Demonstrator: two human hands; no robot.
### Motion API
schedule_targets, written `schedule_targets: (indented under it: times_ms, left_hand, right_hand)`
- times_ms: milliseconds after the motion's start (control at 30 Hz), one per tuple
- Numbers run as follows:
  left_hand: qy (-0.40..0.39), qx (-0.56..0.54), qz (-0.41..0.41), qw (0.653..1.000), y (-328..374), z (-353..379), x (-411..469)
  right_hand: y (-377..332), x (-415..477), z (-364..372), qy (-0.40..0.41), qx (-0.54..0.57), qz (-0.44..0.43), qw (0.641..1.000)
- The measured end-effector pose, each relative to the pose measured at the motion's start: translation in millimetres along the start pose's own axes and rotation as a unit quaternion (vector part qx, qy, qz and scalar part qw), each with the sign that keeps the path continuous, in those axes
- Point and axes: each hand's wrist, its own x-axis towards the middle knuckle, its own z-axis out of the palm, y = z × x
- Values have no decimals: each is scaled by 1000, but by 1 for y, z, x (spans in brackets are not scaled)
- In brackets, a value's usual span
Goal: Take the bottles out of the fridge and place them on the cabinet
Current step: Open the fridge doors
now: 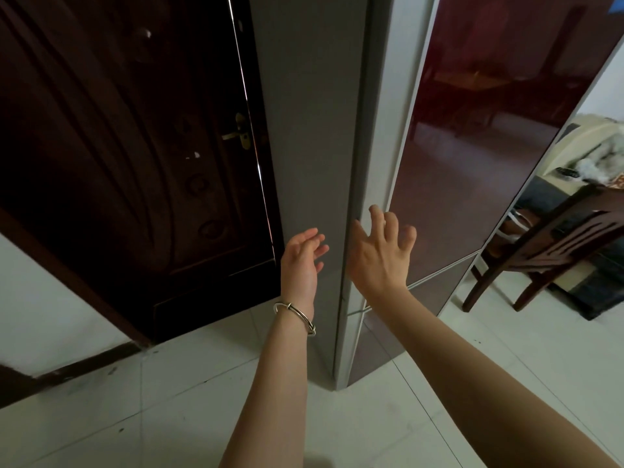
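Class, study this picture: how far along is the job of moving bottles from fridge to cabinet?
Done: nothing yet; the fridge door appears shut and no bottle shows. In hand: the left hand and right hand, both open and empty, reach toward the door's edge, the right one nearest it. Left: opening the door, taking out the bottles and setting them on the cabinet, which is out of view.

The person's two bare arms are stretching out toward the fridge (310,130), whose glossy dark-red door (472,130) is mirroring the room. The left grip (302,261), a silver bangle (295,314) on its wrist, is hovering with relaxed fingers before the fridge's grey side. The right grip (381,255) is spreading its fingers at the door's near edge; whether it is touching is unclear. A dark wooden door (135,146) is standing to the left and a wooden chair (553,238) to the right, on the pale tiled floor (169,400).
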Motion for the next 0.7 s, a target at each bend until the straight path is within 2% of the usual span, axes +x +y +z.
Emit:
schedule_targets:
  times_ms: [100, 300, 700]
  left_hand:
    - [-2, 1, -2, 1000, 0, -1, 2]
    - [-2, 4, 2, 1000, 2, -5, 4]
    - [-7, 0, 3, 1000, 1, -6, -2]
  right_hand:
    - [0, 6, -4, -41, -17, -26, 999]
    - [-4, 15, -8, -97, -30, -11, 995]
    - [-3, 22, -15, -142, -32, 2, 989]
